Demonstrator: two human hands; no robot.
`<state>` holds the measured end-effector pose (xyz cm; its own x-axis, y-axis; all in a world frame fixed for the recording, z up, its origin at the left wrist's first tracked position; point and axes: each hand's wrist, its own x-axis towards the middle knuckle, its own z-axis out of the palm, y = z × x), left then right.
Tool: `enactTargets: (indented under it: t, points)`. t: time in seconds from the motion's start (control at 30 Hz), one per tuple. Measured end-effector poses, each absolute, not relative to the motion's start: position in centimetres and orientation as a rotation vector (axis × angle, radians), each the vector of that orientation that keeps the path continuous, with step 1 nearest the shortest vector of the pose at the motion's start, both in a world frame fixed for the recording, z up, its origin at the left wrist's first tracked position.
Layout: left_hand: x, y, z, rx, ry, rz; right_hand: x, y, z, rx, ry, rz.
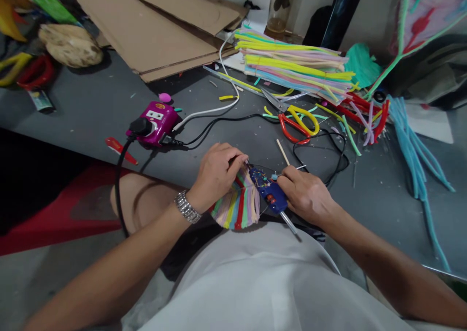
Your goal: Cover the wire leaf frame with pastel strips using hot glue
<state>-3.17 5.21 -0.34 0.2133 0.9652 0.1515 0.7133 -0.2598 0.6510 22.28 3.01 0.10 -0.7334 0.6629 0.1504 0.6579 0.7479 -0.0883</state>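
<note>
A blue hot glue gun (272,192) is gripped by my right hand (304,192), with a clear glue stick jutting from its rear end toward my shirt. Its nozzle points up and left, close to the fingertips of my left hand (221,170). Those left fingers are pinched on the upper edge of a fan-shaped piece made of striped pipe cleaners (237,207) in red, yellow, blue, lilac and peach. The piece hangs below the left hand at the table's front edge, partly covered by it. A thin wooden stick (282,152) lies just beyond the right hand.
Scissors (299,124) lie open-handled ahead of my hands. A purple power socket (155,121) with cables stands left. Bundles of pipe cleaners (292,63) and cardboard (156,24) lie at the back. Blue pipe cleaners (412,156) lie right; a red cutter (121,150) lies near the front edge.
</note>
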Motion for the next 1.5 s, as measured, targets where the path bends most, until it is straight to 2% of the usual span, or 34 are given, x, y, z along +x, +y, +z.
enactTargets:
  t: [1.5]
  points:
    - [-3.21, 5.13, -0.41, 2.060, 1.539, 0.742, 22.51, 3.56, -0.03, -0.980, -2.773, 0.047]
